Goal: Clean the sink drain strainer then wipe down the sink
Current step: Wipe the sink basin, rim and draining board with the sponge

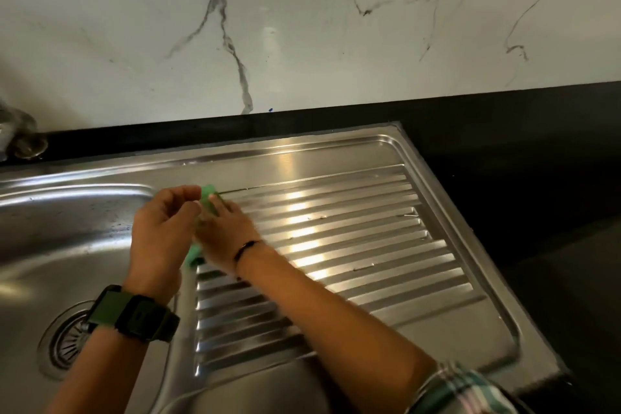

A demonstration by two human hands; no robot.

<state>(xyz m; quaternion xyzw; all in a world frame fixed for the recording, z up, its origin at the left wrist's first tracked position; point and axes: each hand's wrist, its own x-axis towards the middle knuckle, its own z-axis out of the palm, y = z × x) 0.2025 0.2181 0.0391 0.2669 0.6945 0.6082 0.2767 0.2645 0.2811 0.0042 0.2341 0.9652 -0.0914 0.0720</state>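
A stainless steel sink has its basin (67, 232) on the left and a ribbed drainboard (353, 239) on the right. The round drain strainer (64, 344) sits in the basin floor, partly hidden by my left forearm. My right hand (225, 232) presses a green sponge (209, 193) flat onto the left end of the drainboard ribs. Only the sponge's far tip and a near corner show past the fingers. My left hand (161, 232), with a dark watch on the wrist, hovers just left of it, fingers loosely curled, holding nothing that I can see.
A black countertop (504, 131) surrounds the sink and runs off to the right. A white marble-veined wall (302, 27) rises behind it. The base of a metal tap (20, 138) stands at the far left edge.
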